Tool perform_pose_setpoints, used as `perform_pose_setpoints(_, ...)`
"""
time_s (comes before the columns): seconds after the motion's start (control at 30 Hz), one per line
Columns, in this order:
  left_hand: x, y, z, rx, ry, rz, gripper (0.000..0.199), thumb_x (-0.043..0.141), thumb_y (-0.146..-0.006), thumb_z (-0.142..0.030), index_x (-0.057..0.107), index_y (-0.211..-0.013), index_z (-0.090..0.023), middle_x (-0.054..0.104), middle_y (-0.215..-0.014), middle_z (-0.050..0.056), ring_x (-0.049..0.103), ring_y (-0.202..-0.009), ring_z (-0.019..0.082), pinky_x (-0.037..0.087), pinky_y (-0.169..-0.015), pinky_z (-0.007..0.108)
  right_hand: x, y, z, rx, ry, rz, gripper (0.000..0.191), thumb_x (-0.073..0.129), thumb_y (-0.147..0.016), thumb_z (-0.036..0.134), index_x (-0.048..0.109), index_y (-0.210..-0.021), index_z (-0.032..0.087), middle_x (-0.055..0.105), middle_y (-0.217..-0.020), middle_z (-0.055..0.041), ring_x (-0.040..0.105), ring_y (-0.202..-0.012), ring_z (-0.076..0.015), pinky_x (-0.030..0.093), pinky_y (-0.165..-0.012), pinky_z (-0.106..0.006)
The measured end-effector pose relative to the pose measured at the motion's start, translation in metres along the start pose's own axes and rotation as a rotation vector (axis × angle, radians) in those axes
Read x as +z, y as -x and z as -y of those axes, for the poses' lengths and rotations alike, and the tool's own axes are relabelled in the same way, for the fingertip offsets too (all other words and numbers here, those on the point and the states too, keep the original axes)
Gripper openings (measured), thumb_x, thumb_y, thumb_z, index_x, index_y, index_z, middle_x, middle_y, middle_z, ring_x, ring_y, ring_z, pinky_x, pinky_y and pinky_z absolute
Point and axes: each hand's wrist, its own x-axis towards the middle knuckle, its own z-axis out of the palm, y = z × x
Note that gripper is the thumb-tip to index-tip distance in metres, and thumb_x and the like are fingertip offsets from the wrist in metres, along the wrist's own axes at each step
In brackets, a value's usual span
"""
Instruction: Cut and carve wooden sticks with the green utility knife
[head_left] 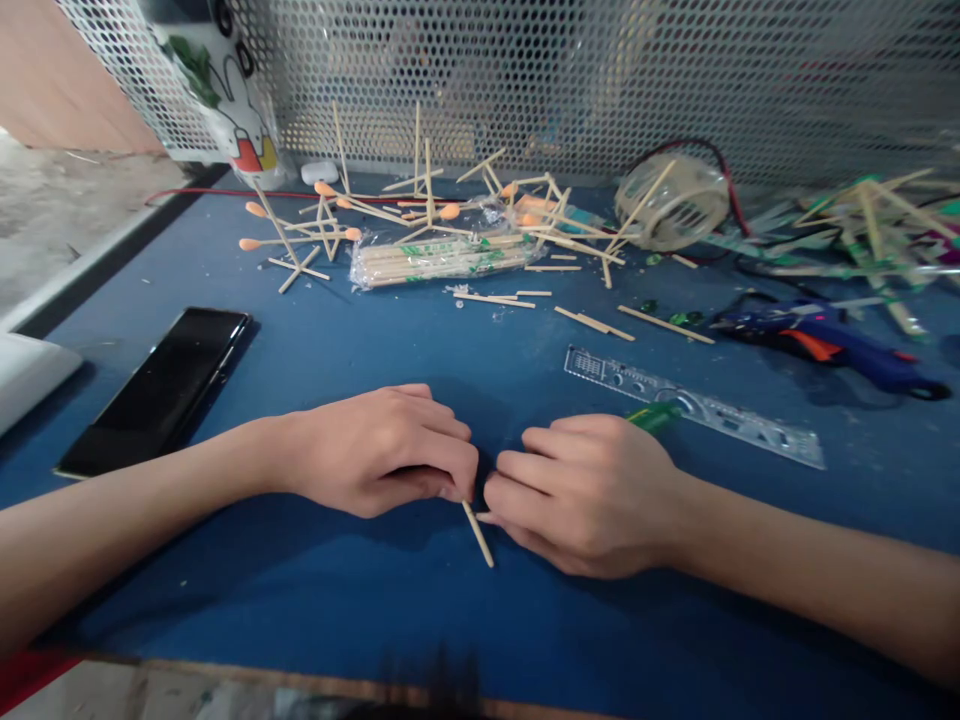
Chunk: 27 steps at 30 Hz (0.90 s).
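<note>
My left hand (397, 450) is closed, thumb and forefinger pinching a thin wooden stick (480, 535). The stick's free end slants down toward me, close to the tabletop. Just to the right, my right hand (585, 495) is curled with its knuckles up. A small pale tip pokes out from its fingers and comes up against or very near the stick. Behind the right hand shows a green piece (655, 415); I cannot tell whether the fist grips it. The right hand's fingers hide whatever lies inside.
A clear ruler (694, 405) and a blue glue gun (832, 345) lie at the right. Farther back are loose sticks (596, 322), a plastic-wrapped bundle (450, 258) and a clear cup (671, 200). A phone (161, 390) rests at the left; perforated metal panel (480, 80) closes the back.
</note>
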Motion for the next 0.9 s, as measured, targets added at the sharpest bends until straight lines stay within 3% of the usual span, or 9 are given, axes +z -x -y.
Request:
perform_pose_setpoints(0.33,0.0015,0.0025,0.0001,0.004,-0.061,0.035,0.019,0.046,-0.105,-0.021,0.065,-0.100,-0.023,0.066,-0.088,0.003,0.061,-0.086,0.018,0.036,-0.081,0.035,-0.0016,0.0007,-0.0027,-0.051,-0.025,-0.091,0.029,0.043,-0.103,0.031,0.056,-0.078,0.024,0.052,-0.062,0.0056,0.040,-0.053,-0.0172,0.026,-0.051,-0.034)
perform_pose_setpoints(0.9,0.0018,0.0031,0.0001,0.009,-0.067,0.024,0.019,0.047,-0.104,-0.020,0.064,-0.097,-0.023,0.066,-0.087,0.003,0.061,-0.086,0.018,0.036,-0.080,0.035,-0.0024,-0.0004,-0.0003,-0.007,-0.024,0.014,0.022,0.047,-0.100,0.024,0.057,-0.080,0.025,0.055,-0.066,0.0046,0.040,-0.057,-0.0184,0.023,-0.056,-0.034)
